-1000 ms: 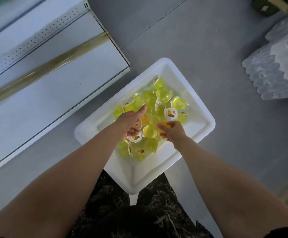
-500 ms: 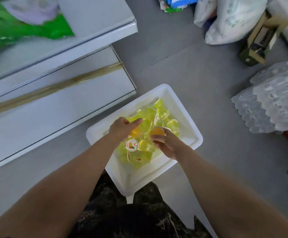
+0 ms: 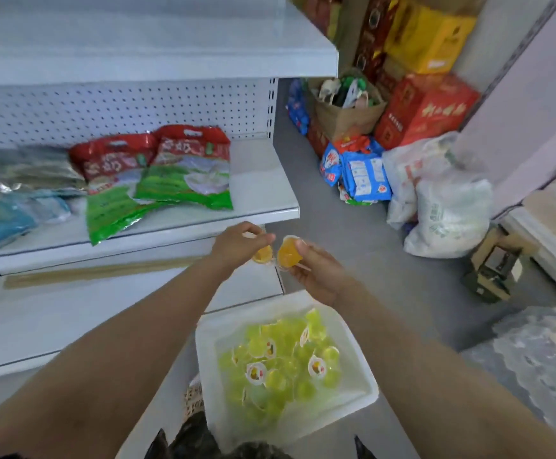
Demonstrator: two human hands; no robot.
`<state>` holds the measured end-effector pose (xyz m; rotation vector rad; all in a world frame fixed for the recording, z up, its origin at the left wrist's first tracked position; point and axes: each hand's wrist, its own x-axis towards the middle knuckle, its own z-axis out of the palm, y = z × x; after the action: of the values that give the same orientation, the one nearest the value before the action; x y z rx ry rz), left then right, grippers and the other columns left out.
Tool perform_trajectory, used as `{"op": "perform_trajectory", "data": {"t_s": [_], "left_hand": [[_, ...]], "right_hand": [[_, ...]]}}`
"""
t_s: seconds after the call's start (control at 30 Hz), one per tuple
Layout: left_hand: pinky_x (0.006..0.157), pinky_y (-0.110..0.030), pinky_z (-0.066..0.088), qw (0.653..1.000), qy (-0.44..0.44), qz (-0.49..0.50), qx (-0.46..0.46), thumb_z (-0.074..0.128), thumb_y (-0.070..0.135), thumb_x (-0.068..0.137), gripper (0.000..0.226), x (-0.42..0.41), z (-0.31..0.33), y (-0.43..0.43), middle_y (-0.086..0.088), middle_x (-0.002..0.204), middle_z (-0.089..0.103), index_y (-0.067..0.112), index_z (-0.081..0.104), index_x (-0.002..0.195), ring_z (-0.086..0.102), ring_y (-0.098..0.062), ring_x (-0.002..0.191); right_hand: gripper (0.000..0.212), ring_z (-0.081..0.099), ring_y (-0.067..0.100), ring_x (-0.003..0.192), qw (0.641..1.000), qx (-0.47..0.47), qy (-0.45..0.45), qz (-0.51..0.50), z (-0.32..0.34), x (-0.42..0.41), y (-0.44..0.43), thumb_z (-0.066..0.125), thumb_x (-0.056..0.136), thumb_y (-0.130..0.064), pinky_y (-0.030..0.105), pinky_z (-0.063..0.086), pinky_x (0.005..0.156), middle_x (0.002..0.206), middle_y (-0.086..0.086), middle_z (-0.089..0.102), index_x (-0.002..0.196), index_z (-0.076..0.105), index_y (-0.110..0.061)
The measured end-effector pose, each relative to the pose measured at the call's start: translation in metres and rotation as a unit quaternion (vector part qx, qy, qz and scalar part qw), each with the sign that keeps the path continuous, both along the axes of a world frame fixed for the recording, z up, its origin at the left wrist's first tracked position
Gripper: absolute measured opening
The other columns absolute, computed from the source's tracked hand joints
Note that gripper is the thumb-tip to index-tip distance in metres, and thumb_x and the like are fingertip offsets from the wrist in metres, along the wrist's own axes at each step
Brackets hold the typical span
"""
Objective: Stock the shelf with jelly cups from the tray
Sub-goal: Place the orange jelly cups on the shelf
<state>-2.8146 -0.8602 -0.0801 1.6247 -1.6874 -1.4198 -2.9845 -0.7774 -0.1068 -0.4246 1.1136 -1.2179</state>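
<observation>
Many green jelly cups [image 3: 280,369] fill the tray [image 3: 205,366]; left hand [image 3: 237,246] grips orange cup [image 3: 262,254], right hand [image 3: 319,273] another [image 3: 288,255].

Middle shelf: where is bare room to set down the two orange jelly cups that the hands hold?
The middle shelf is bare at its right end, between the red-green bags and the shelf's right edge. The lower shelf below also shows bare board. From the bags leftward to the blue packs it is crowded.

The shelf [image 3: 263,180] bears snack bags [image 3: 184,170] — boxes [image 3: 425,111] and sacks [image 3: 449,213] sit on the floor [image 3: 353,233].
</observation>
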Motion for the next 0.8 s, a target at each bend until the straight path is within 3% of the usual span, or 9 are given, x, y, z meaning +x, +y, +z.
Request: {"op": "perform_trajectory", "data": {"t_s": [0.13,0.23,0.37,0.47,0.57,0.7,0.8], "left_hand": [[0.064,-0.027,0.042,0.997,0.022,0.010,-0.067,0.078,0.042,0.077,0.026,0.020,0.066,-0.015,0.005,0.096,0.066,0.023,0.070,0.094,0.056,-0.013,0.079],[0.064,-0.023,0.043,0.994,0.014,0.017,-0.103,0.077,0.028,0.081,0.022,0.041,0.117,-0.025,0.005,0.090,0.063,0.020,0.067,0.098,0.056,-0.011,0.076],[0.074,-0.025,0.044,0.983,-0.037,0.010,-0.180,0.075,0.017,0.079,0.020,0.073,0.183,-0.036,0.003,0.097,0.062,0.020,0.069,0.098,0.059,-0.019,0.091],[0.068,-0.021,0.045,0.975,-0.084,0.020,-0.203,0.075,0.015,0.078,0.024,0.097,0.222,-0.043,0.000,0.106,0.059,0.021,0.067,0.100,0.058,-0.018,0.092],[0.063,-0.023,0.040,0.970,-0.121,0.022,-0.208,0.075,0.014,0.077,0.028,0.123,0.253,-0.049,0.000,0.111,0.057,0.023,0.066,0.101,0.056,-0.017,0.090],[0.055,-0.023,0.038,0.967,-0.146,0.028,-0.207,0.073,0.012,0.079,0.031,0.161,0.275,-0.058,0.000,0.110,0.053,0.021,0.065,0.107,0.051,-0.011,0.076],[0.067,-0.026,0.044,0.963,-0.179,0.031,-0.198,0.078,0.016,0.078,0.042,0.190,0.289,-0.073,-0.001,0.119,0.050,0.019,0.060,0.116,0.054,-0.018,0.091]], "right_hand": [[0.035,0.062,0.014,0.085,0.993,-0.074,0.072,0.058,0.072,0.014,-0.030,0.061,0.087,-0.033,0.024,0.050,0.073,0.100,0.002,0.065,0.117,0.061,-0.015],[0.022,0.063,0.020,0.085,0.982,-0.111,0.122,0.093,0.121,0.021,-0.053,0.062,0.093,-0.027,0.026,0.053,0.072,0.102,0.003,0.066,0.112,0.066,-0.017],[0.029,0.066,0.024,0.093,0.962,-0.161,0.179,0.129,0.187,0.034,-0.079,0.069,0.090,-0.019,0.031,0.056,0.074,0.105,0.008,0.068,0.117,0.062,-0.013],[0.038,0.067,0.022,0.097,0.942,-0.193,0.230,0.149,0.228,0.048,-0.100,0.075,0.085,-0.015,0.036,0.058,0.076,0.114,0.010,0.065,0.120,0.062,-0.017],[0.043,0.064,0.023,0.107,0.917,-0.215,0.291,0.167,0.265,0.068,-0.120,0.077,0.082,-0.010,0.046,0.057,0.089,0.121,0.010,0.060,0.120,0.062,-0.021],[0.053,0.065,0.024,0.107,0.882,-0.233,0.358,0.200,0.299,0.104,-0.141,0.079,0.078,-0.006,0.040,0.059,0.085,0.123,0.008,0.055,0.124,0.058,-0.022],[0.057,0.065,0.026,0.106,0.863,-0.252,0.388,0.204,0.322,0.136,-0.158,0.082,0.076,-0.008,0.040,0.059,0.084,0.122,0.010,0.055,0.125,0.055,-0.021]]}}
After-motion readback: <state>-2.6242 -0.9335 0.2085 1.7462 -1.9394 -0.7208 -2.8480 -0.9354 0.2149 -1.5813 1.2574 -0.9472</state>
